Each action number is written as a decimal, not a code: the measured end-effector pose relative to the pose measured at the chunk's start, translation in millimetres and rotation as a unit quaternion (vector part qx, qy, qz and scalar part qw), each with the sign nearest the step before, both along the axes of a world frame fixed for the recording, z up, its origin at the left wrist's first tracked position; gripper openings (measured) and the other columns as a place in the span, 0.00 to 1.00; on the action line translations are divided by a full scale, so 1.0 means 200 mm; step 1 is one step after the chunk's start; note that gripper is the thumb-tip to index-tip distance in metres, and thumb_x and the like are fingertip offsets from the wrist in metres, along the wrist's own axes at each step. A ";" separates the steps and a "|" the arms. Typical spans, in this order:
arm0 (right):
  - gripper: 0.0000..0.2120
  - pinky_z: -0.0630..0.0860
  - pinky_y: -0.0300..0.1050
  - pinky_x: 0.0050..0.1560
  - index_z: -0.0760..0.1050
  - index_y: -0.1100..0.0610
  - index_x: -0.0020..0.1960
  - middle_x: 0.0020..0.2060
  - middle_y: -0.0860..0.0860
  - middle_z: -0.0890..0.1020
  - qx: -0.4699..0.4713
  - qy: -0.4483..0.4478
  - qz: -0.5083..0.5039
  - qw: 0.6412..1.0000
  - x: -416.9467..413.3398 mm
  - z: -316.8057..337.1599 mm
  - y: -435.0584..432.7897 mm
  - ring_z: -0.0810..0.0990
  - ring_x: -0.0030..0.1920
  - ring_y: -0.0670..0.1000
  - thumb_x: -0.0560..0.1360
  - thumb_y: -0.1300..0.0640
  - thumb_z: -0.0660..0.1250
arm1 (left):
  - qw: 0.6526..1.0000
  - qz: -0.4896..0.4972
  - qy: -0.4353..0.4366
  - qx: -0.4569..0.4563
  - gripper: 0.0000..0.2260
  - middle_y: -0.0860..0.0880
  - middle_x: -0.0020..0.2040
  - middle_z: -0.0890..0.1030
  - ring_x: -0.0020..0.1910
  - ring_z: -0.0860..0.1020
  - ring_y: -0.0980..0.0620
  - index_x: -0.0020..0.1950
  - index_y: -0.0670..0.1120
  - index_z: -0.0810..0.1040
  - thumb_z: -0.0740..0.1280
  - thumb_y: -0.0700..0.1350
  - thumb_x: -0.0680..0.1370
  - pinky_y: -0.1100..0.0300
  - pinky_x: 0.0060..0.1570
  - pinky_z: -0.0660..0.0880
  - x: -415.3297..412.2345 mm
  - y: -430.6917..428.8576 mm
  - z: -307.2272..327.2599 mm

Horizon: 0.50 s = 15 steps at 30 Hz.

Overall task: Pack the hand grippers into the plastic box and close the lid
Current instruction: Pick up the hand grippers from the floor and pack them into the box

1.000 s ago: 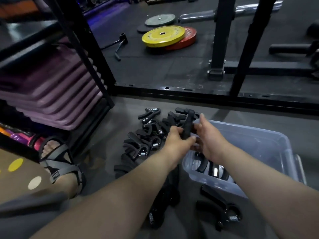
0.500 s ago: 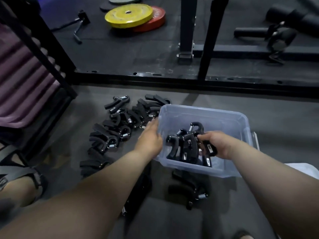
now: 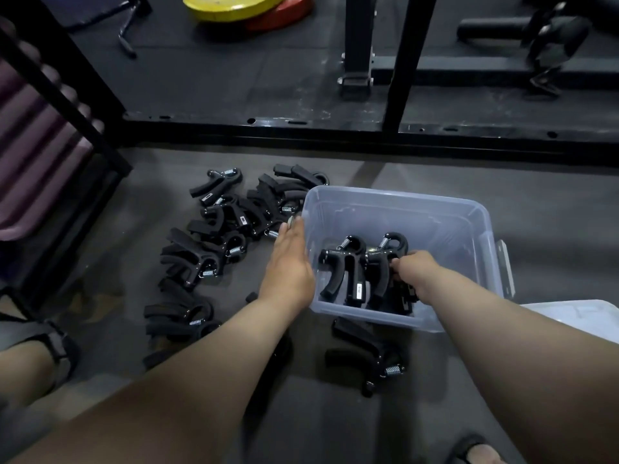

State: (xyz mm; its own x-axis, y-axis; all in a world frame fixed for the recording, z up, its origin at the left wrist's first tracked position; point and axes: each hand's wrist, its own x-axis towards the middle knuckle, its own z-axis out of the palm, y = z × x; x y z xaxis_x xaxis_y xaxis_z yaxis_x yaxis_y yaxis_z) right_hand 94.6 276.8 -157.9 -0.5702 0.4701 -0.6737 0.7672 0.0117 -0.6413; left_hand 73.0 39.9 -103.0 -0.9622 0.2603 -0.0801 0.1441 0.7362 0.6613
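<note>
A clear plastic box (image 3: 435,209) stands on the grey floor, with several black hand grippers (image 3: 348,266) upright in its near left corner. My right hand (image 3: 413,271) is inside the box and grips the handle of the rightmost hand gripper (image 3: 385,259). My left hand (image 3: 289,262) lies flat with straight fingers against the outside of the box's left wall. A pile of loose black hand grippers (image 3: 217,236) lies on the floor left of the box. One more hand gripper (image 3: 371,356) lies just in front of the box.
The white lid (image 3: 582,316) lies at the right, next to the box. A black rack frame (image 3: 368,135) runs across the floor behind. Purple mats (image 3: 30,155) sit stacked on a shelf at the left. Yellow and red weight plates (image 3: 241,8) lie at the back. My sandalled foot (image 3: 37,349) is at the lower left.
My right hand carried a hand gripper from above the pile down into the box and still holds it there. My left hand let go and moved to the box's left wall.
</note>
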 end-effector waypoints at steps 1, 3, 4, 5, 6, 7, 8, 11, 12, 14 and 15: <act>0.10 0.78 0.49 0.41 0.78 0.65 0.55 0.41 0.61 0.80 0.027 -0.006 0.010 1.000 0.00 -0.02 0.01 0.79 0.40 0.57 0.75 0.67 0.64 | 1.000 0.000 0.000 0.002 0.27 0.56 0.80 0.50 0.78 0.43 0.60 0.80 0.51 0.48 0.51 0.38 0.82 0.56 0.77 0.47 0.00 0.00 0.00; 0.15 0.77 0.50 0.47 0.76 0.66 0.61 0.47 0.62 0.80 0.067 -0.043 0.041 0.996 0.00 -0.04 0.01 0.79 0.46 0.58 0.76 0.67 0.60 | 1.000 0.001 0.004 0.000 0.27 0.56 0.80 0.50 0.78 0.43 0.59 0.80 0.51 0.48 0.51 0.38 0.82 0.57 0.77 0.47 0.00 0.00 0.00; 0.16 0.74 0.48 0.48 0.74 0.67 0.64 0.50 0.61 0.78 0.075 -0.065 0.068 0.993 0.00 -0.03 0.00 0.77 0.48 0.56 0.78 0.66 0.59 | 1.000 0.001 0.006 -0.001 0.27 0.56 0.80 0.50 0.78 0.43 0.59 0.80 0.51 0.48 0.51 0.38 0.82 0.57 0.77 0.47 0.01 0.00 0.00; 0.16 0.71 0.46 0.48 0.72 0.67 0.66 0.54 0.61 0.77 0.084 -0.082 0.095 0.989 0.01 -0.03 -0.01 0.75 0.50 0.55 0.79 0.65 0.59 | 1.000 0.000 0.007 -0.002 0.27 0.56 0.80 0.50 0.78 0.43 0.59 0.80 0.50 0.48 0.51 0.38 0.82 0.57 0.77 0.47 0.00 0.00 0.00; 0.17 0.70 0.47 0.50 0.72 0.67 0.67 0.59 0.62 0.77 0.101 -0.095 0.121 0.983 0.02 -0.02 -0.01 0.76 0.53 0.57 0.80 0.63 0.60 | 1.000 -0.001 0.008 -0.003 0.27 0.56 0.80 0.50 0.78 0.43 0.59 0.80 0.50 0.48 0.51 0.39 0.82 0.58 0.77 0.47 0.01 0.00 0.00; 0.18 0.70 0.48 0.53 0.72 0.66 0.68 0.63 0.62 0.76 0.120 -0.111 0.150 0.975 0.02 -0.03 -0.01 0.76 0.58 0.59 0.80 0.62 0.61 | 1.000 -0.002 0.007 -0.004 0.27 0.56 0.80 0.50 0.78 0.43 0.59 0.80 0.50 0.48 0.51 0.39 0.82 0.57 0.77 0.47 0.01 0.00 0.00; 0.18 0.71 0.49 0.57 0.72 0.66 0.67 0.64 0.62 0.76 0.142 -0.127 0.181 0.965 0.03 -0.02 -0.01 0.75 0.63 0.60 0.79 0.61 0.61 | 1.000 -0.003 0.006 -0.004 0.26 0.56 0.80 0.50 0.78 0.43 0.59 0.80 0.50 0.48 0.51 0.39 0.83 0.57 0.77 0.47 0.01 0.00 0.01; 0.16 0.73 0.51 0.62 0.75 0.65 0.64 0.62 0.61 0.77 0.199 -0.147 0.209 0.946 0.03 -0.03 -0.01 0.76 0.64 0.61 0.77 0.62 0.64 | 1.000 -0.001 0.000 -0.011 0.26 0.56 0.80 0.49 0.78 0.42 0.59 0.80 0.50 0.47 0.50 0.40 0.83 0.57 0.77 0.47 0.02 0.00 0.01; 0.16 0.75 0.51 0.61 0.76 0.64 0.62 0.61 0.61 0.78 0.225 -0.142 0.200 0.943 0.03 -0.02 -0.01 0.77 0.62 0.62 0.75 0.61 0.65 | 1.000 0.001 0.001 -0.011 0.26 0.56 0.80 0.49 0.78 0.42 0.59 0.80 0.50 0.47 0.50 0.40 0.83 0.56 0.77 0.47 0.02 0.00 0.01; 0.17 0.76 0.52 0.60 0.77 0.61 0.61 0.60 0.61 0.79 0.253 -0.139 0.199 0.936 0.02 -0.04 -0.01 0.78 0.61 0.62 0.73 0.60 0.66 | 1.000 0.002 0.002 -0.009 0.27 0.57 0.80 0.49 0.78 0.42 0.59 0.80 0.51 0.47 0.50 0.39 0.83 0.58 0.77 0.47 0.02 0.00 0.01; 0.17 0.76 0.51 0.61 0.77 0.61 0.62 0.60 0.61 0.79 0.255 -0.141 0.210 0.933 0.01 -0.05 -0.01 0.78 0.61 0.61 0.73 0.60 0.65 | 1.000 0.002 0.003 -0.008 0.27 0.57 0.80 0.49 0.78 0.43 0.59 0.80 0.51 0.47 0.50 0.39 0.82 0.60 0.76 0.46 0.01 0.00 0.01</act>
